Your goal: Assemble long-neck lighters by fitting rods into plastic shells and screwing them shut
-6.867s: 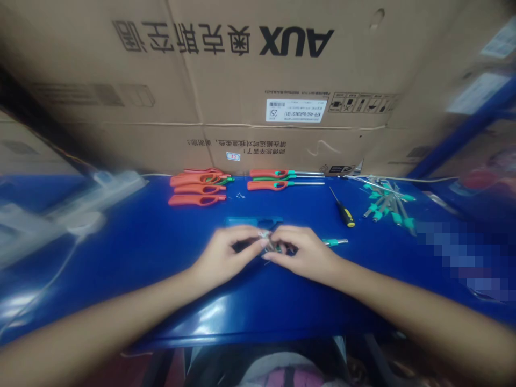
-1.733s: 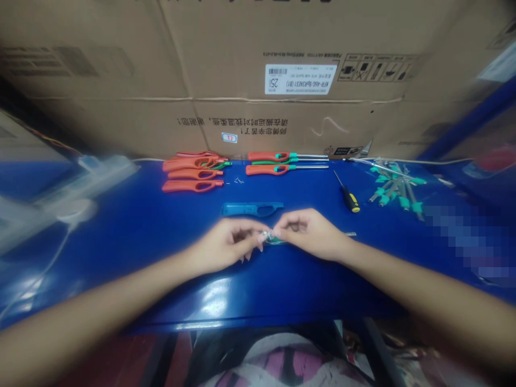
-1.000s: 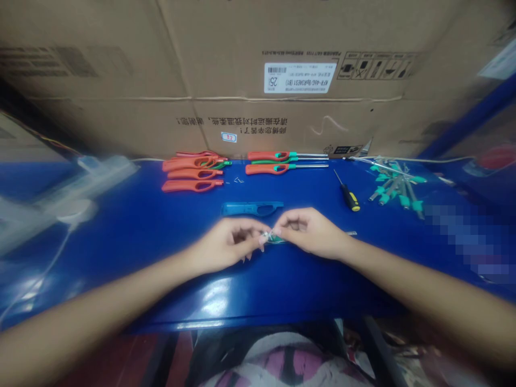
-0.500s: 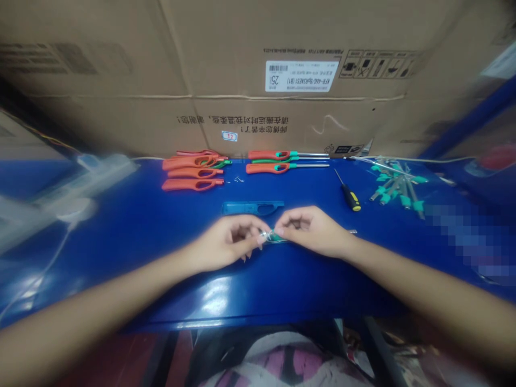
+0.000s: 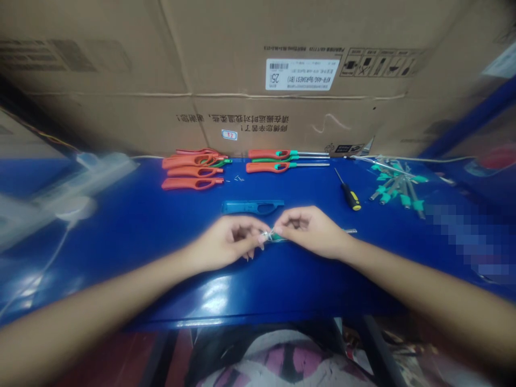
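My left hand [image 5: 236, 236] is closed, with thumb and forefinger pinching a small silvery part [image 5: 266, 235]. Facing it, my right hand [image 5: 308, 228] pinches a thin pale wire at that part. Under the right hand lies a lighter nozzle with a green collar [image 5: 278, 237]; its metal tube [image 5: 350, 231] sticks out to the right, and the middle is hidden by the hand. Just beyond my fingers a blue lighter handle shell [image 5: 242, 207] rests on the table.
Orange lighter handles [image 5: 189, 184] are stacked at the back left, beside tiny screws [image 5: 239, 178]. Lighters with metal tubes [image 5: 268, 167] lie against the cardboard [image 5: 226, 64]. Rightward are a screwdriver [image 5: 350, 196] and several green-collared nozzles [image 5: 397, 185]. A power strip [image 5: 97, 177] stands left on the blue table [image 5: 181, 290].
Both hands keep nearly the same place and pinch. The left fingers and the small silvery part have shifted very slightly to the right.
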`<action>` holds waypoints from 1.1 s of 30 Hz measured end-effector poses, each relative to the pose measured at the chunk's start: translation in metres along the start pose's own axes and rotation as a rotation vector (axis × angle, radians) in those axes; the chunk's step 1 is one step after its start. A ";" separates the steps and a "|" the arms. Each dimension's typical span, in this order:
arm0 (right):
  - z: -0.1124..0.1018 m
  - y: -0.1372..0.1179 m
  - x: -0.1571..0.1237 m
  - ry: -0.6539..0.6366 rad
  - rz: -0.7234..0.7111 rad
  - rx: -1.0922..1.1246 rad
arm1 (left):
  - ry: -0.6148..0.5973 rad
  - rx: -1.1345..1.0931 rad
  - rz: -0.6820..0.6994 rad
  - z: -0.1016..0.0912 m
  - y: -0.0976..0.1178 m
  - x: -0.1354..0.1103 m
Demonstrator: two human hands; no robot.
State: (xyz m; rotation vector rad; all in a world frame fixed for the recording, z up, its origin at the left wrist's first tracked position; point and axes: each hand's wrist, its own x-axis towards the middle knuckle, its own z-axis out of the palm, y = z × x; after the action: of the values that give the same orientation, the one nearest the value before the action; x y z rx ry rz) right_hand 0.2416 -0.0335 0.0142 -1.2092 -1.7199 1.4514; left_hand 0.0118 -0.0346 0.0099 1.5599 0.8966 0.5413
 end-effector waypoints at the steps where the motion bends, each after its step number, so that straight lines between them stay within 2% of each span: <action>1: 0.000 0.000 0.000 -0.001 -0.001 0.000 | 0.002 -0.002 -0.001 0.000 0.000 0.000; 33: 0.001 0.002 0.000 0.000 0.000 0.023 | 0.045 -0.001 -0.007 0.003 0.001 0.001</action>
State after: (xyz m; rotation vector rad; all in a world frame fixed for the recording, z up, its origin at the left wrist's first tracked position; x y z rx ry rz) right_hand 0.2412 -0.0336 0.0122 -1.1969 -1.6988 1.4668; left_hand 0.0150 -0.0355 0.0106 1.5480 0.9357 0.5735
